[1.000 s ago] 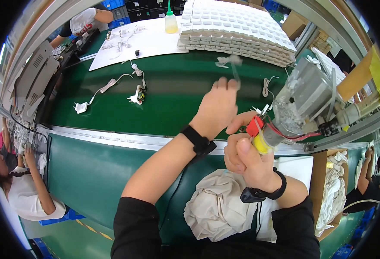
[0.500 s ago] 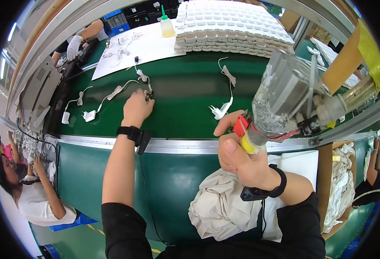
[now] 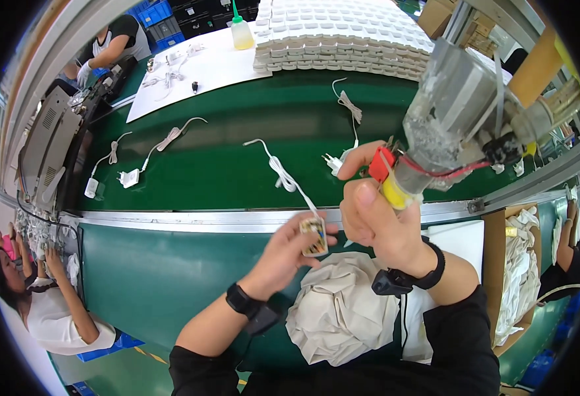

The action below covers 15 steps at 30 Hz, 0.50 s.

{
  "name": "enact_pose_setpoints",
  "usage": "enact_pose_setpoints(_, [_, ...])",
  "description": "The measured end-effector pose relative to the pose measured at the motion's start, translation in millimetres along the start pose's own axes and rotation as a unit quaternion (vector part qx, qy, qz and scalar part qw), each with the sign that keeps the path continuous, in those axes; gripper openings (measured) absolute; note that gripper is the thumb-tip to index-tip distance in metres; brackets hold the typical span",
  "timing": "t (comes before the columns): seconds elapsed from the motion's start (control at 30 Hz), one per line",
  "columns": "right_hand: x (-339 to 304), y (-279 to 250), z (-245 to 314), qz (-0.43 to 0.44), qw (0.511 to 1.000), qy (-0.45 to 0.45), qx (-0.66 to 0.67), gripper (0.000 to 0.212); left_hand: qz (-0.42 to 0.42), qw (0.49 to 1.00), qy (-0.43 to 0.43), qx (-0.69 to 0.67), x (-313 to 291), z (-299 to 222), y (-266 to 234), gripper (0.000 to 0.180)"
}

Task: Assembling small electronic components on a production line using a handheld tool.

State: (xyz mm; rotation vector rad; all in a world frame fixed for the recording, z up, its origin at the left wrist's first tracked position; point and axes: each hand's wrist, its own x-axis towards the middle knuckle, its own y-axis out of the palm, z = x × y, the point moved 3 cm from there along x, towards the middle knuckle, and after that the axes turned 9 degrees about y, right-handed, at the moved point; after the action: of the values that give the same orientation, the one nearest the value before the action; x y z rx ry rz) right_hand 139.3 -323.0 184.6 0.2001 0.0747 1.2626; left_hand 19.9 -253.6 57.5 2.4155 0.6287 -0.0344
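My left hand (image 3: 273,261) pinches a small white power adapter (image 3: 315,239) over the metal edge of the bench. Its case is open on top, showing circuit parts inside. A bundled white cable (image 3: 280,173) runs from it across the green belt. To the right, my right hand (image 3: 392,234) is wrapped round the lower end of a hanging glue gun (image 3: 445,115), a grey body crusted with clear residue. A red switch (image 3: 382,164) and yellow tape (image 3: 395,193) show at my fingers. Behind my right fingers lies a white plug adapter (image 3: 333,164).
White adapters (image 3: 129,178) with cables lie at left on the green belt (image 3: 217,155). Stacked white trays (image 3: 342,49) and a glue bottle (image 3: 242,33) stand behind. A beige cloth (image 3: 342,310) is bunched before me, beside a carton (image 3: 497,264). Co-workers sit at left.
My left hand has come back from the belt toward me and to the right, bringing the open adapter and its cable. My right hand stays on the glue gun.
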Motion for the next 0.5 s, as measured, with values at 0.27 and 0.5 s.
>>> enact_pose_setpoints(0.27, [12.4, -26.4, -26.2, -0.011, 0.999, -0.014, 0.031, 0.032, 0.101, 0.995, -0.022, 0.015, 5.4, 32.0, 29.0, 0.043])
enact_pose_setpoints(0.5, [11.3, -20.1, -22.6, 0.002, 0.999, -0.03, 0.023, 0.031, 0.119, 0.993, 0.01, 0.015, 0.0, 26.8, 31.7, 0.044])
